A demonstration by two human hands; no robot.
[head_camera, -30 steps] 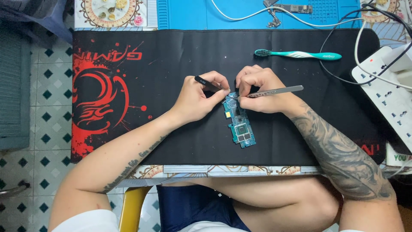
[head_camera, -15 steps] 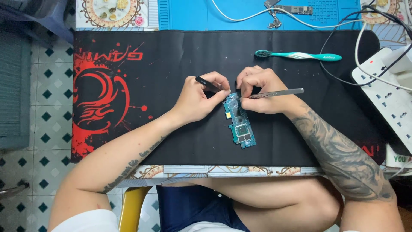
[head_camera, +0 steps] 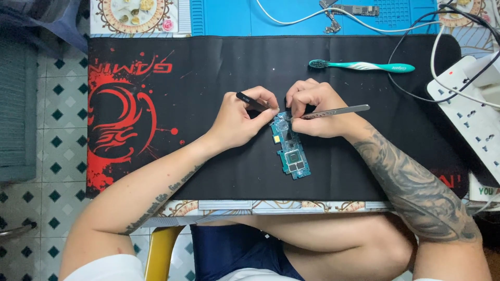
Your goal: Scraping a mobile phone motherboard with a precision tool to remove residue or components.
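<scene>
Blue-green circuit board [head_camera: 290,151] flat on black mat [head_camera: 208,93] — left hand [head_camera: 240,120] clamped on dark tool [head_camera: 252,101], right hand [head_camera: 316,110] pinching steel tweezers [head_camera: 336,111] — best worked with light, steady tips.

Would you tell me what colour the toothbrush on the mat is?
The toothbrush is teal and white, seen in the head view.

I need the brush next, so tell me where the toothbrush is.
In the head view, the teal toothbrush lies flat on the black mat, beyond the right hand, near the white power strip.
</scene>
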